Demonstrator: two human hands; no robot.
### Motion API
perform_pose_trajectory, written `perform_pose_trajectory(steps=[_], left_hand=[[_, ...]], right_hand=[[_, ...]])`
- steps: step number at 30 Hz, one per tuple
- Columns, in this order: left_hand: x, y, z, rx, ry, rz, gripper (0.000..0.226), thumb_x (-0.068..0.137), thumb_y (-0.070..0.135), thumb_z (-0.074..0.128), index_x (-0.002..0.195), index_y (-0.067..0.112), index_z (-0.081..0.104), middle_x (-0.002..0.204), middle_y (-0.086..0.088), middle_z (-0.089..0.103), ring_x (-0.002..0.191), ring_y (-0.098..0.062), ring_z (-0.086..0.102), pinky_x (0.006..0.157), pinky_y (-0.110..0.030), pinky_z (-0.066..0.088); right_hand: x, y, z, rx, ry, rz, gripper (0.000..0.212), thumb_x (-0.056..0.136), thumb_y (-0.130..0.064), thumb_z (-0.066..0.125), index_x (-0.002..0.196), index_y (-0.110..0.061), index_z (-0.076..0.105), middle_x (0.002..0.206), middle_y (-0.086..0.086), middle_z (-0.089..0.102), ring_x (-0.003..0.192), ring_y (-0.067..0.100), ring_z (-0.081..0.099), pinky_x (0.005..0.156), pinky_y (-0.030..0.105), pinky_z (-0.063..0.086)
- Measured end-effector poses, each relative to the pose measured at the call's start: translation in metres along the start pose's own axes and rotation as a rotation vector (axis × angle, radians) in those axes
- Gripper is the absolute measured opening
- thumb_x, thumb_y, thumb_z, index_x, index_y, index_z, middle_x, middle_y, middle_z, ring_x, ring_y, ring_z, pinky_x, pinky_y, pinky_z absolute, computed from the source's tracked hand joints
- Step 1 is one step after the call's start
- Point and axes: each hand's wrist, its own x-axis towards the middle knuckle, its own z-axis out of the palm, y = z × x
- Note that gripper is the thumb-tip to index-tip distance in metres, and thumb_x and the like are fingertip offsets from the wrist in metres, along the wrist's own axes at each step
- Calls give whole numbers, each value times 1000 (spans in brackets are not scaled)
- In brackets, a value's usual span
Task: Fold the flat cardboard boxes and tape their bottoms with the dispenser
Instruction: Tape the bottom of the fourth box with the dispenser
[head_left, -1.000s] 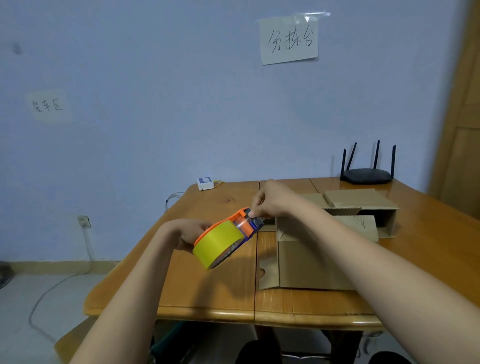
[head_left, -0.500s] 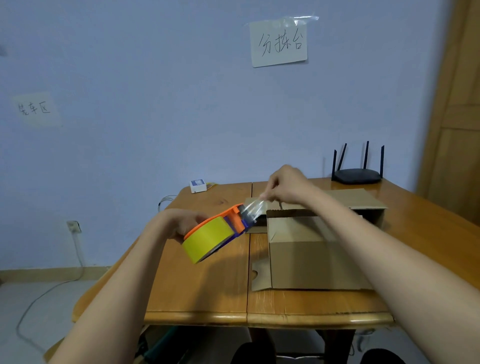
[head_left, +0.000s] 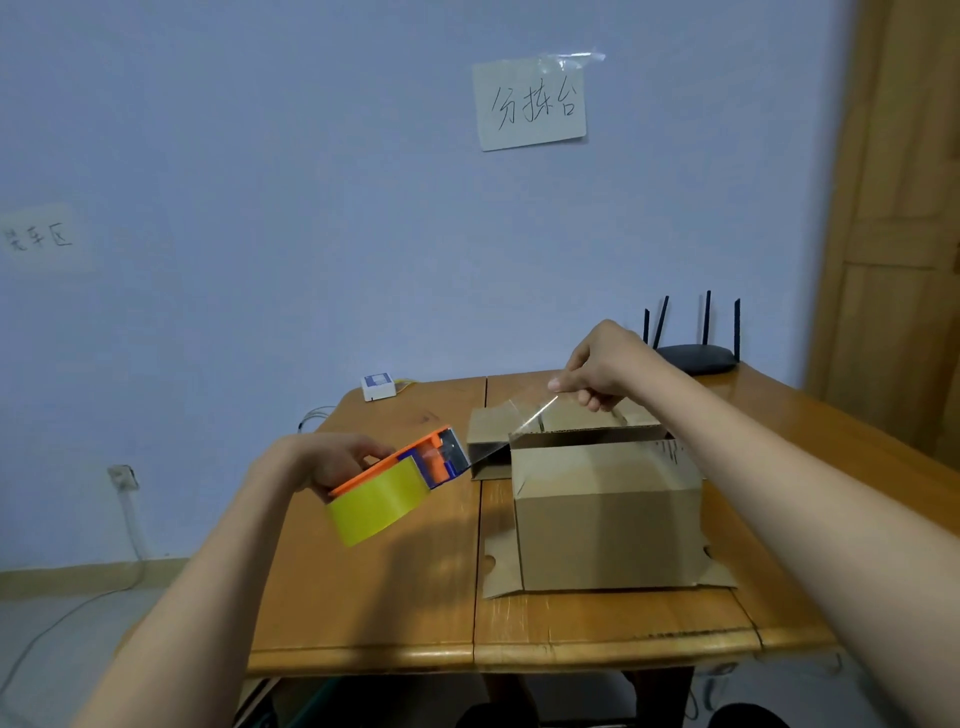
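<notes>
With the tape dispenser (head_left: 395, 480) gripped in the left hand (head_left: 332, 460) and the clear tape end (head_left: 535, 415) pinched by the right hand (head_left: 602, 371) above the folded cardboard box (head_left: 608, 512) on the table (head_left: 363, 597), the strip is best kept taut and centred over the seam

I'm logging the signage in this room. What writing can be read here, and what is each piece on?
"分拣台": handwritten on the paper note taped to the wall.
Left paper note: handwritten characters, too faint to read reliably.
Small white box on the table's far edge: blue label, too small to read.
</notes>
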Motion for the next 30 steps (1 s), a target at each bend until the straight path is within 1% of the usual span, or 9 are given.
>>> perform_pose_trajectory(steps=[2,5,11,16,20,24,26,28,30], left_hand=[[3,2,0,12,22,-12,40,94,21,59,128,43,56,107,-2,72,96,-24,72,81,-43,60],[3,5,0,23,41,-18,40,95,22,57,128,44,54,107,-2,72,91,-21,73,76,-40,61],[8,8,-2,68,126,-26,35,94,20,54,110,50,60,110,-1,70,93,-22,73,77,-47,61],[10,13,-4,124,200,-14,37,98,21,52,126,44,52,118,1,65,101,-20,67,79,-40,61],[11,16,-5,173,294,19,41,96,15,51,129,40,49,118,2,62,100,-18,65,80,-38,61],[11,24,-9,269,390,55,52,93,5,52,137,32,40,120,-1,55,101,-19,58,74,-27,54],[13,28,-9,301,477,100,39,90,4,54,122,25,47,110,-2,57,91,-18,55,67,-24,48],[14,31,-9,337,532,125,32,88,4,54,105,28,42,99,1,55,86,-19,52,63,-26,42],[16,34,-9,353,556,130,31,87,5,54,100,28,37,92,1,53,86,-23,52,62,-29,40]], right_hand=[[2,1,0,63,-16,11,20,83,-16,81,88,2,73,64,16,69,54,24,65,51,28,54],[1,1,-1,137,-45,32,15,85,-10,78,91,2,72,73,21,73,66,29,74,62,35,61],[2,5,-4,278,-115,45,16,84,2,75,96,12,71,87,28,73,68,26,73,71,36,63],[-2,8,-11,413,-220,69,22,82,5,75,99,17,69,93,30,71,77,29,73,75,35,62],[-8,8,-23,461,-322,86,29,79,1,78,103,13,70,100,26,73,93,30,74,83,34,61],[-15,8,-35,431,-344,93,34,78,-8,79,107,8,70,103,20,74,97,25,74,86,29,59],[-15,7,-35,455,-305,89,39,85,-24,75,106,8,69,102,20,74,98,25,73,90,30,58],[-11,8,-32,487,-213,91,54,91,-43,65,104,9,69,98,21,75,96,26,74,91,32,58],[-7,9,-28,495,-131,96,58,95,-46,59,102,10,69,95,22,74,92,27,74,89,34,59]])
